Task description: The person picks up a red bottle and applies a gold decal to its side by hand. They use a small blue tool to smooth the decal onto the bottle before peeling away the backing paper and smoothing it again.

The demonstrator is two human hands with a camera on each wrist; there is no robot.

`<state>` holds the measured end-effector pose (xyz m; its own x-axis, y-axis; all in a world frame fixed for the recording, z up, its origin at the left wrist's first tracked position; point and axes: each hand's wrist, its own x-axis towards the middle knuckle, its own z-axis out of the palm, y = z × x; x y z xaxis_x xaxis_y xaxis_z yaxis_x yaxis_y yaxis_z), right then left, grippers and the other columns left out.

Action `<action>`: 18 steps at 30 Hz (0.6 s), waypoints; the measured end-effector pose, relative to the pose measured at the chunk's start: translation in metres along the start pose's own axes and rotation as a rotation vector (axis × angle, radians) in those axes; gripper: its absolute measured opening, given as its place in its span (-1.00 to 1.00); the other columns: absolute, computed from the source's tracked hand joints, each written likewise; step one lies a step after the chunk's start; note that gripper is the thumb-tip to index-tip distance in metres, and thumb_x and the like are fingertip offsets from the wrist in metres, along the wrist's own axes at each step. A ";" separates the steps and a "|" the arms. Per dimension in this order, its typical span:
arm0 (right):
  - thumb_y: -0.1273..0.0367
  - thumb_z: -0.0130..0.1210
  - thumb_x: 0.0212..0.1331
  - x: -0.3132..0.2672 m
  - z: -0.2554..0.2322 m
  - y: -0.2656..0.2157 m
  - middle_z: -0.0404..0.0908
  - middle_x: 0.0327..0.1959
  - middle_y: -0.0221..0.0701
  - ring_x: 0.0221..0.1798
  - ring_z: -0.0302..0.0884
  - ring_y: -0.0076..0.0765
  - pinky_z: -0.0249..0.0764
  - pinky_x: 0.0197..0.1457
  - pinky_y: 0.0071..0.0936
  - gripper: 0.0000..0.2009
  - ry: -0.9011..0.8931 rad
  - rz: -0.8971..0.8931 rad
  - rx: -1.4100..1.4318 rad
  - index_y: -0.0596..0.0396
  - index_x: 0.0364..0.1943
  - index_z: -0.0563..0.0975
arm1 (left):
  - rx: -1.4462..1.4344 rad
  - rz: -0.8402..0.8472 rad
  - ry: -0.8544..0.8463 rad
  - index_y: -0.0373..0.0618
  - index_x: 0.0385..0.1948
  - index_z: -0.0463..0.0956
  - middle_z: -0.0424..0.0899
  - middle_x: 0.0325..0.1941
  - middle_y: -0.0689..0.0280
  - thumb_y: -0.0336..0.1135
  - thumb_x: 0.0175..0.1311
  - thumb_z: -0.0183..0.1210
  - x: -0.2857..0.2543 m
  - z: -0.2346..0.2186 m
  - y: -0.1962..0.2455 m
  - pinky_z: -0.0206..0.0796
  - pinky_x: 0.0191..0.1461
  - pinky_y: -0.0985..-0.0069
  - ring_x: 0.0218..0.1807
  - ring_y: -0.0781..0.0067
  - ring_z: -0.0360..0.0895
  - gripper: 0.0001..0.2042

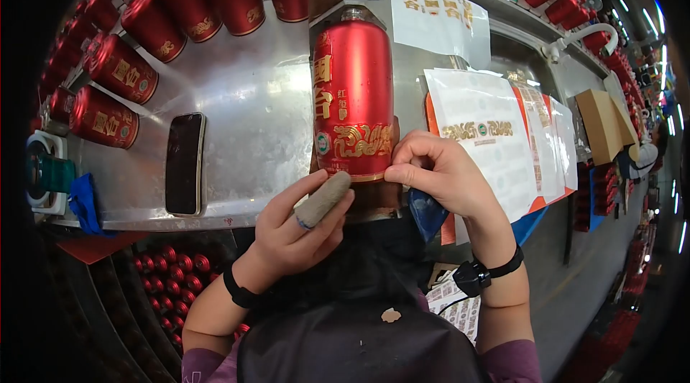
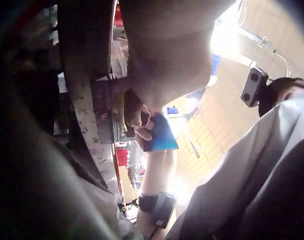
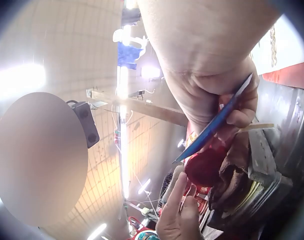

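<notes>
A red bottle [image 1: 370,88] is lying with its neck pointing away from the person, its base sitting between the two hands. The left hand [image 1: 302,225] is touching the left side of the bottle's base with fairly straight fingers, one wearing a cloth finger cover [image 1: 323,201]. The right hand [image 1: 445,174] is setting thumb and forefinger at the base's right edge, while also gripping a flat blue tool [image 1: 429,216]. A phone [image 1: 185,163] is lying left of the bottle; sticker sheets [image 1: 478,104] are lying to its right.
</notes>
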<state>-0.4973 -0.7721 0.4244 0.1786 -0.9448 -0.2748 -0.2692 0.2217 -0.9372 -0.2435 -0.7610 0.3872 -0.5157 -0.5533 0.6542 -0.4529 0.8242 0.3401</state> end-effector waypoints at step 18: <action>0.40 0.38 0.12 -0.022 0.000 -0.016 0.35 -0.50 -0.59 -0.53 0.15 -0.71 0.17 -0.39 -0.63 -0.84 0.091 -0.090 -0.022 0.13 -0.44 0.60 | -0.093 -0.199 -0.039 -0.16 0.35 0.35 0.30 0.46 0.05 -0.47 0.05 0.35 0.035 0.014 -0.012 0.23 0.44 0.12 0.49 -0.17 0.20 -0.30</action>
<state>-0.4964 -0.7547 0.4457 0.1165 -0.9789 -0.1682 -0.2773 0.1306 -0.9519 -0.2665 -0.7923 0.3968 -0.4513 -0.7087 0.5423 -0.4803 0.7050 0.5218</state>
